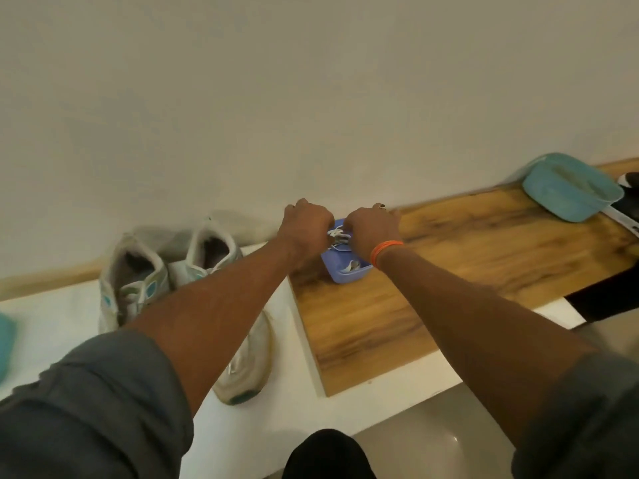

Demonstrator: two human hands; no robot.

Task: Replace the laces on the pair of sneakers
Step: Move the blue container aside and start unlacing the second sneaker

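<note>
- White laces [337, 236]: bunched over a blue plastic tray [345, 271] on the wood-topped desk [449, 264]; left hand [306, 226] and right hand [371, 229], each grip pinching them.
- Pale sneakers [173, 271]: pair beside the tray, on the desk's white part, heels toward the wall.
- Teal tub [570, 188]: far right.

no text, label, brand or number is readable anywhere here.
</note>
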